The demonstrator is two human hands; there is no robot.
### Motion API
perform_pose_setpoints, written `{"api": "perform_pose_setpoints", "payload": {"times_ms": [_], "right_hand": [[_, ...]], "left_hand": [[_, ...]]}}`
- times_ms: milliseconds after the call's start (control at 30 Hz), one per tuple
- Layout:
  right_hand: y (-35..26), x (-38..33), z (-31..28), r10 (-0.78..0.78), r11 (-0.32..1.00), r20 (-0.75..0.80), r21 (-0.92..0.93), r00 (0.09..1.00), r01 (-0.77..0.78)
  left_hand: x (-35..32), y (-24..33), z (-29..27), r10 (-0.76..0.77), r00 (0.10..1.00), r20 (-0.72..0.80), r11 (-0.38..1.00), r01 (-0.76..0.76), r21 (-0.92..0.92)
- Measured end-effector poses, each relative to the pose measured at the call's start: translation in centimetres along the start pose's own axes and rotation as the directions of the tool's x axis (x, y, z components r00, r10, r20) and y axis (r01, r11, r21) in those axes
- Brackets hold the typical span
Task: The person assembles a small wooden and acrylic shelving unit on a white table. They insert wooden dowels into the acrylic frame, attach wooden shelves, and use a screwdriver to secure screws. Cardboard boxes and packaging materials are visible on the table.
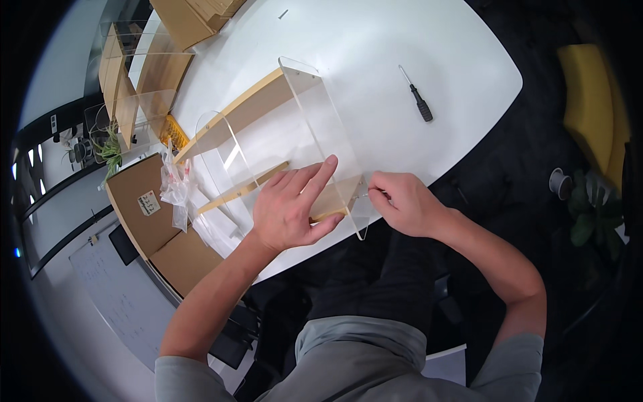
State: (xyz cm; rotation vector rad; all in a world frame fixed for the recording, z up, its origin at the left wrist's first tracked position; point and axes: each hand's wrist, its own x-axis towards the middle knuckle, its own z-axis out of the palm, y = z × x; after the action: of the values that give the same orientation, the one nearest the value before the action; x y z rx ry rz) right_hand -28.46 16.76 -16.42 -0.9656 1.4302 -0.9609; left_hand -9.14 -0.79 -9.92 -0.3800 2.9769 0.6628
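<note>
A small shelf unit of pale wooden boards (pixel 244 100) and clear acrylic panels (pixel 309 120) lies on its side on the white table, near its front edge. My left hand (pixel 289 209) is spread over the unit's near end, fingers outstretched and holding nothing. At the outer face of the right-hand clear panel, my right hand (pixel 405 204) is closed in a pinch. A thin, shiny metal piece (pixel 362 195) shows between its fingertips and the panel, beside the end of the lower board; its kind is too small to tell.
A black-handled screwdriver (pixel 420 104) lies on the white table (pixel 455 53) to the right. At left are an open cardboard box (pixel 137 201), clear plastic bags (pixel 176 191), an orange tray (pixel 174 132) and another wood-and-acrylic unit (pixel 115 84). More cardboard (pixel 191 20) lies at the back.
</note>
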Motion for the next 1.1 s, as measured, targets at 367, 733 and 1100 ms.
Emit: {"api": "perform_pose_setpoints", "payload": {"times_ms": [367, 733, 1100], "right_hand": [[1.5, 0.7, 0.4, -0.460, 0.818, -0.039, -0.407, 0.887, 0.406], [1.9, 1.2, -0.3, -0.616, 0.582, 0.063, -0.636, 0.785, 0.507], [4.1, 3.1, -0.3, -0.878, 0.270, 0.101, -0.704, 0.469, 0.657]], "left_hand": [[-0.1, -0.1, 0.2, -0.005, 1.000, 0.000, 1.000, 0.005, 0.018], [0.0, 0.0, 0.0, -0.008, 1.000, 0.017, 1.000, 0.008, 0.016], [0.1, -0.1, 0.1, 0.007, 1.000, -0.002, 1.000, -0.007, -0.010]]}}
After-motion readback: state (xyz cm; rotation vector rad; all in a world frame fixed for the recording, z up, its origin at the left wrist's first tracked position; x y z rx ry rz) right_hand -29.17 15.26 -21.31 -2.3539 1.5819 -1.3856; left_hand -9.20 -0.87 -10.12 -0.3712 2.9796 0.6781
